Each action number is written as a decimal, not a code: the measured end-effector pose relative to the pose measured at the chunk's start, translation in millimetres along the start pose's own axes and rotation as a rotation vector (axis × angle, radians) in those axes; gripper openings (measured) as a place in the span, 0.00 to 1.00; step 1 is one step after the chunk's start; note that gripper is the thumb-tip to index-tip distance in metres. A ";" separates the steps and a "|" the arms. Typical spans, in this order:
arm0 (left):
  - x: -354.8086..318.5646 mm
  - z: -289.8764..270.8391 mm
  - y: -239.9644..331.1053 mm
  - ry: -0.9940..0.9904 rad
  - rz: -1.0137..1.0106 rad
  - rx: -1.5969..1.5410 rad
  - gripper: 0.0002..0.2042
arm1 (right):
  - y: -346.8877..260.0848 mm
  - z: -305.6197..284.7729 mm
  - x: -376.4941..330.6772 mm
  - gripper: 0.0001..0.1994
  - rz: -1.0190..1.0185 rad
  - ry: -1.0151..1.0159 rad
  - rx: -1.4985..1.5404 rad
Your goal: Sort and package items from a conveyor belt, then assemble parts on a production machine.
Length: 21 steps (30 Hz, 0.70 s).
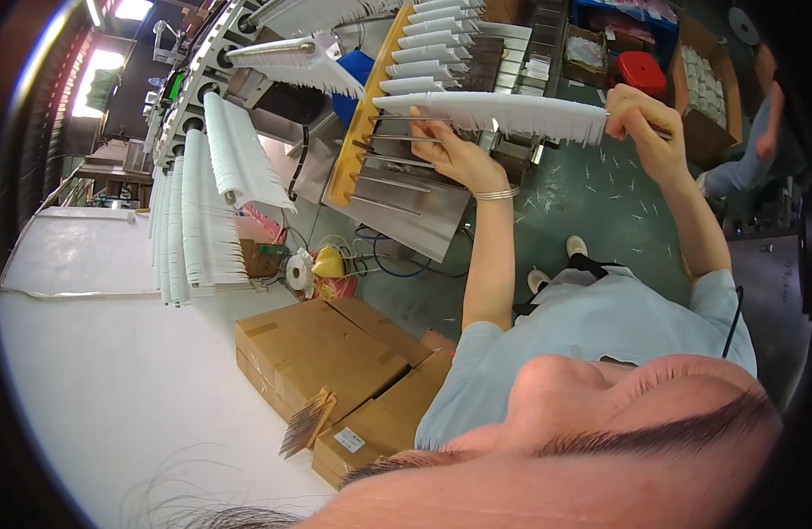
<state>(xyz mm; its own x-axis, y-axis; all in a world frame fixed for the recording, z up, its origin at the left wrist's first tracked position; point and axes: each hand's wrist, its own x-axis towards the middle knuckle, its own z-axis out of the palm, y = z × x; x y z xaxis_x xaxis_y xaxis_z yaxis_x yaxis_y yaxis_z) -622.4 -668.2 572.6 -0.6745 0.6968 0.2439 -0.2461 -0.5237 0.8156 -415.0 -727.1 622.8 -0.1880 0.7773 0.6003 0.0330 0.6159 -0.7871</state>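
My right hand (642, 122) is closed round the outer end of a rod threaded with a dense row of thin white pieces (503, 115). That row runs roughly level to the left, and its far end reaches the yellow wooden bar (342, 167) of a rack. Just below it, my left hand (450, 157) has its fingers curled at a bare metal rod (390, 117) fixed in the bar. More bare metal rods (392, 182) stick out nearer me. Farther along the same bar, several rods carry white pieces (428, 55).
At left, a machine rail (190, 97) carries hanging rods of white pieces (238, 150). Cardboard boxes (322, 353) and a small pin rack (309, 423) lie below. A red container (639, 75) and an open carton (706, 88) stand at right, near another person (759, 132). White scraps litter the green floor (600, 194).
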 end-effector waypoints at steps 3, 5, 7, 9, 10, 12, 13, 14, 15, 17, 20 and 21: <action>1.0 0.6 -1.5 -0.042 -0.014 -0.117 0.14 | 5.9 -11.8 -2.8 0.16 -0.001 -0.001 0.063; -5.5 1.7 -2.0 -0.078 -0.034 -0.174 0.14 | 5.5 -21.7 -6.0 0.17 -0.051 0.022 0.104; -16.6 3.1 0.2 -0.128 -0.064 -0.169 0.12 | 9.2 -34.1 -12.5 0.17 -0.074 0.049 0.122; -24.4 8.1 4.5 -0.166 -0.088 -0.166 0.12 | 13.5 -52.3 -24.4 0.19 -0.099 0.088 0.247; -27.9 12.7 7.7 -0.201 -0.128 -0.197 0.11 | 14.1 -57.7 -29.2 0.20 -0.113 0.108 0.307; -37.9 22.3 11.6 -0.278 -0.229 -0.267 0.09 | 7.7 -58.1 -46.1 0.21 -0.132 0.134 0.210; -37.8 25.2 10.0 -0.296 -0.251 -0.270 0.09 | 4.4 -54.5 -56.8 0.22 -0.156 0.142 0.127; -34.1 28.8 3.9 -0.292 -0.360 -0.305 0.09 | 1.6 -51.9 -69.5 0.23 -0.174 0.157 0.038; -30.2 32.3 -4.3 -0.287 -0.472 -0.337 0.09 | -4.7 -44.5 -81.5 0.23 -0.190 0.132 -0.067; -30.6 38.8 -26.5 -0.316 -0.615 -0.359 0.09 | -16.3 -25.6 -96.5 0.20 -0.268 0.025 -0.317; -35.5 35.2 -72.3 -0.429 -0.995 -0.305 0.11 | -31.3 0.8 -106.4 0.12 -0.313 -0.219 -0.490; -41.1 30.8 -82.7 -0.449 -1.012 -0.297 0.11 | -34.3 6.0 -108.5 0.12 -0.300 -0.199 -0.503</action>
<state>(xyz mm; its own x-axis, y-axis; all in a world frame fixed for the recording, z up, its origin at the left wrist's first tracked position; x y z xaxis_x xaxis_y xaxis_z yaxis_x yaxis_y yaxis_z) -552.9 -638.4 511.2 0.2207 0.9455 -0.2394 -0.7290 0.3229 0.6036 -401.6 -833.3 583.8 -0.4384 0.5523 0.7091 0.4003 0.8264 -0.3961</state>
